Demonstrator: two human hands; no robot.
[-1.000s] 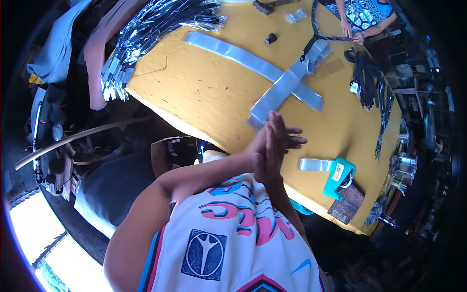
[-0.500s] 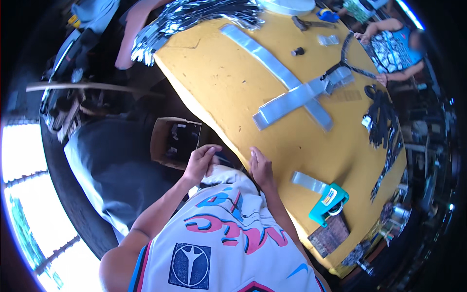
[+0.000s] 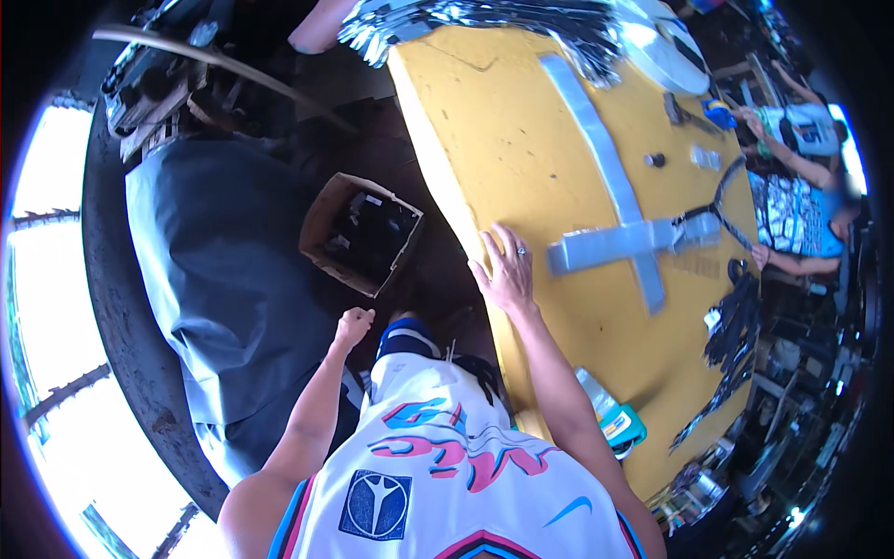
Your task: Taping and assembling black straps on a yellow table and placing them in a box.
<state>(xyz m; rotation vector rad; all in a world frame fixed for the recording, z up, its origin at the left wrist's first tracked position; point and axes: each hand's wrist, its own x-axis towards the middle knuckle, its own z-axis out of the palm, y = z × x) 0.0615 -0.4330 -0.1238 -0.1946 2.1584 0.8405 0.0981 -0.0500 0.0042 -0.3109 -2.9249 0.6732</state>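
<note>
My right hand (image 3: 507, 273) rests on the left edge of the yellow tabletop (image 3: 466, 121), fingers spread, a ring on one of them. Low over the dark floor, my left hand (image 3: 355, 328) is curled into a fist, and nothing shows in it. Just beyond that fist stands an open cardboard box (image 3: 321, 219) with dark contents I cannot make out. To the right of my right hand, two flat clear plastic strips (image 3: 596, 140) lie crossed. A teal tape dispenser (image 3: 629, 430) sits beside my right forearm, partly hidden by it.
A hammer (image 3: 687, 115), a small black cylinder (image 3: 656, 160) and bundled black strips (image 3: 731, 321) lie on the table. Shiny strips (image 3: 484, 20) cover its far edge. A co-worker (image 3: 805, 219) on the right holds a black strap (image 3: 719, 197). A dark cover (image 3: 233, 270) bulges at left.
The view has swung left. My right hand has gone from near my lap onto the table edge and opened. My left hand has moved away from my shorts, toward the box.
</note>
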